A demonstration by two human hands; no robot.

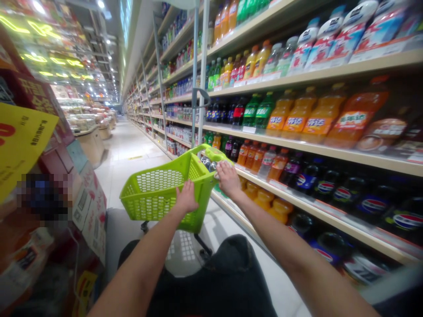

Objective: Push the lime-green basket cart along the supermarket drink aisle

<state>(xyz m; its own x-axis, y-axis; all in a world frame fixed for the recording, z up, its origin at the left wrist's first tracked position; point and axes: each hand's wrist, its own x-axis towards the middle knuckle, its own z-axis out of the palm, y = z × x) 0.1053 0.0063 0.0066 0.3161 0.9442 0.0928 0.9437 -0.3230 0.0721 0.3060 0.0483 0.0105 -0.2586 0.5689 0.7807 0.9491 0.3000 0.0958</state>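
A lime-green plastic shopping basket (155,191) on a wheeled frame stands tilted in the aisle in front of me. My left hand (187,197) grips the basket's near rim, fingers curled over the edge. My right hand (228,178) rests on the basket's right top corner, close to the green handle (216,154), fingers closed over the rim. Dark bottles (209,164) show inside the basket just beyond that hand.
Long shelves (330,152) of soft-drink bottles run along the right side of the aisle. A display with a yellow sign (23,141) and red boxes stands close on the left. The tiled aisle floor (132,149) stretches ahead. My dark trousers (228,277) fill the bottom.
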